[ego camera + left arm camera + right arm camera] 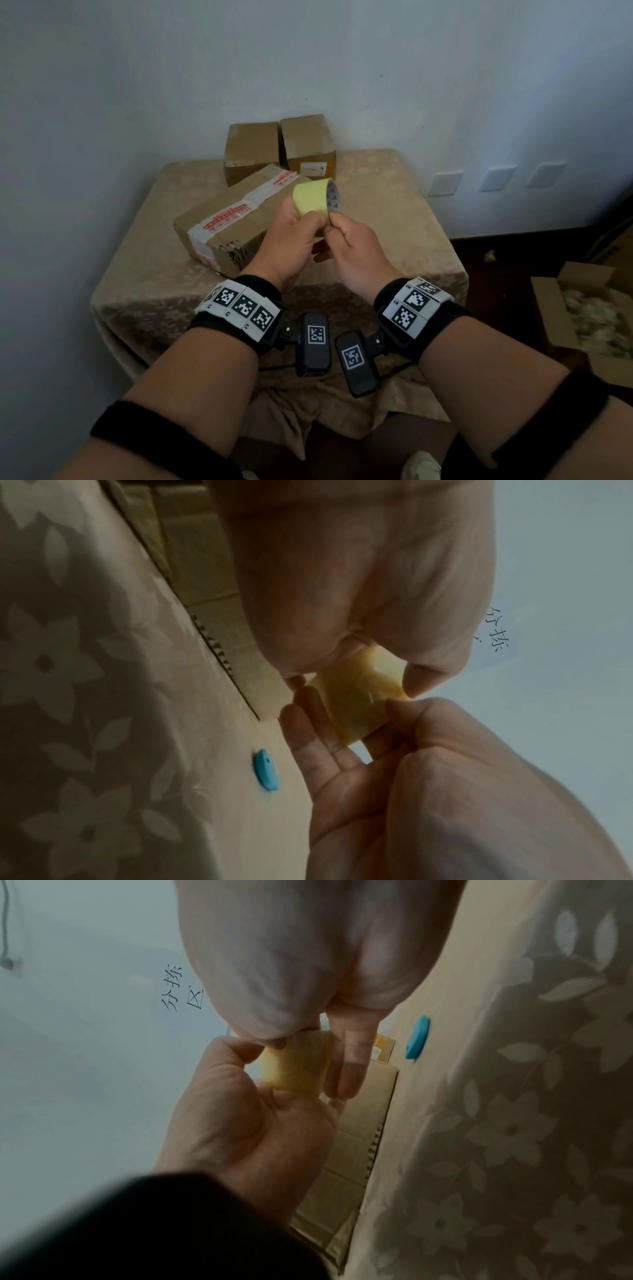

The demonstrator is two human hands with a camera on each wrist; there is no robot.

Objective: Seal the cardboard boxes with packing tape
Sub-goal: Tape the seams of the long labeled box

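On the cloth-covered surface (394, 219) the long box (233, 219) lies at ten o'clock from the tape roll (313, 200), which is gripped by the left hand (291, 240) and pinched by the right hand (352, 246).

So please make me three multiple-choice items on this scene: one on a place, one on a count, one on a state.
1. Where is the long cardboard box with the red-printed white tape?
A. on the floor
B. on the beige cloth-covered table, in front of the two small brown boxes
C. on top of the small boxes

2. How many cardboard boxes stand on the table?
A. one
B. three
C. five

3. What holds the yellow roll of packing tape?
A. nothing, it lies on the table
B. the right hand alone
C. both hands

Answers:
1 B: it lies on the cloth, nearer than the small boxes.
2 B: one long and two small.
3 C: the left hand grips it and the right hand pinches its edge.
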